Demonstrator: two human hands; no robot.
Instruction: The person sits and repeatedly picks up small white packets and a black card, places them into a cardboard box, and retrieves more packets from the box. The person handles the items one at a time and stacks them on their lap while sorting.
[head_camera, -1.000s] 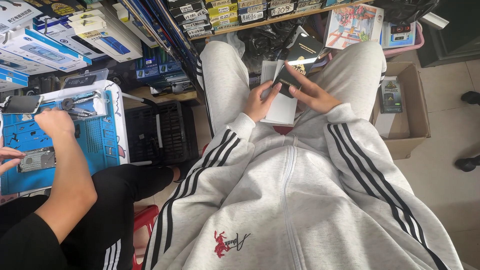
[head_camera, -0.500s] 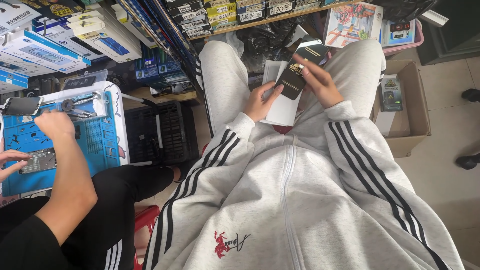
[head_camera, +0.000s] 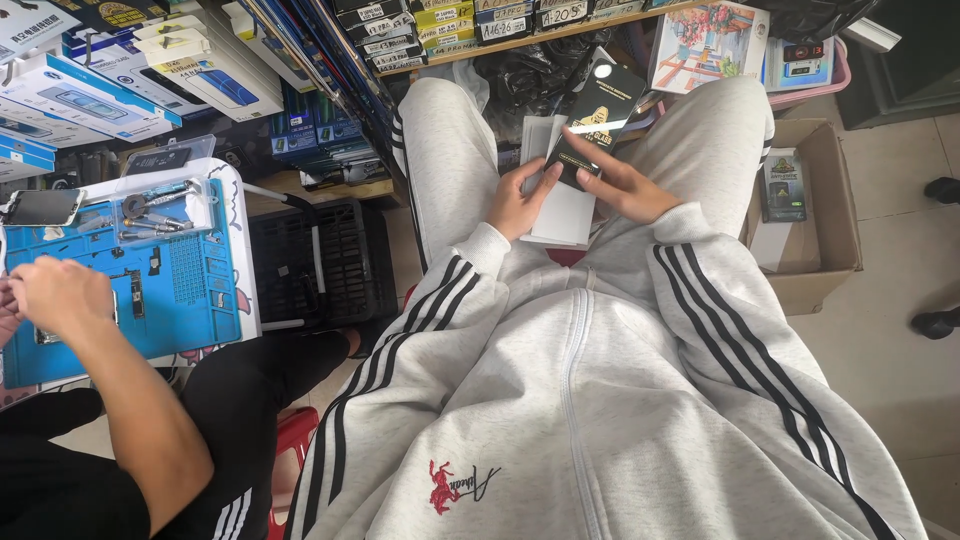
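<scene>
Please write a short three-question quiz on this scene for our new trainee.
1. True or false: both hands, left hand and right hand, touch the black packet.
2. What lies under the left hand on the lap? A) a white box B) a red stool C) a blue mat
3. Fill in: the co-worker's hand rests on a ____ mat.

Key:
1. True: both grip its lower end.
2. A, the white box.
3. Blue.
</scene>
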